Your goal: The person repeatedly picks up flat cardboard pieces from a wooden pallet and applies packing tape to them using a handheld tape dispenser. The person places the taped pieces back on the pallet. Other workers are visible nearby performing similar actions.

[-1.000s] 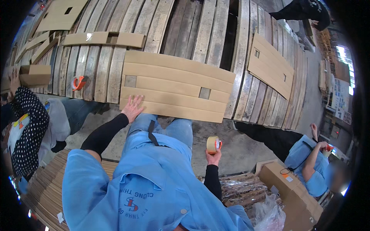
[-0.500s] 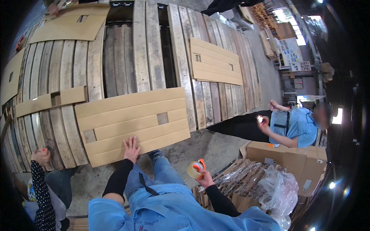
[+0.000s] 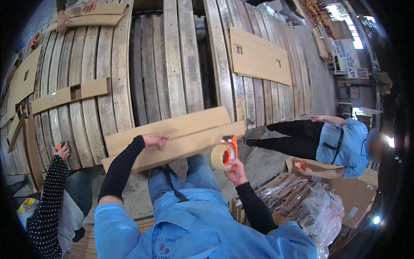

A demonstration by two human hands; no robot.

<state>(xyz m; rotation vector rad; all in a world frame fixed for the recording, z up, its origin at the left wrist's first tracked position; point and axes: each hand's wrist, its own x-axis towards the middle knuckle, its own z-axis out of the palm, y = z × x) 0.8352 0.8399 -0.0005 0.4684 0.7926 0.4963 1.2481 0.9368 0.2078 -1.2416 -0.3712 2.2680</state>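
A cardboard sheet point(image 3: 185, 144), folded lengthwise into a long narrow shape, lies across the near edge of the slatted wooden table point(image 3: 179, 60). My left hand point(image 3: 155, 141) is over its middle, fingers loosely bent and apart, gripping nothing that I can see; whether it presses on the board is unclear. In my right hand point(image 3: 237, 173) is an orange tape dispenser point(image 3: 230, 151) with a wide roll of clear-tan tape, held upright just off the cardboard's right end. The sheet's cut-out windows are hidden by the fold.
A flat cardboard sheet point(image 3: 261, 56) lies to the right, a folded strip point(image 3: 71, 95) to the left. Co-workers' hands show at far left, one on a cardboard piece point(image 3: 92, 17). On the right a person in blue point(image 3: 340, 142) stands by a carton point(image 3: 351, 198) and plastic wrap point(image 3: 321, 209).
The near cardboard sheet, flat before, is now folded over lengthwise. My left hand has moved up onto it, and my right hand has raised the tape dispenser towards its right end.
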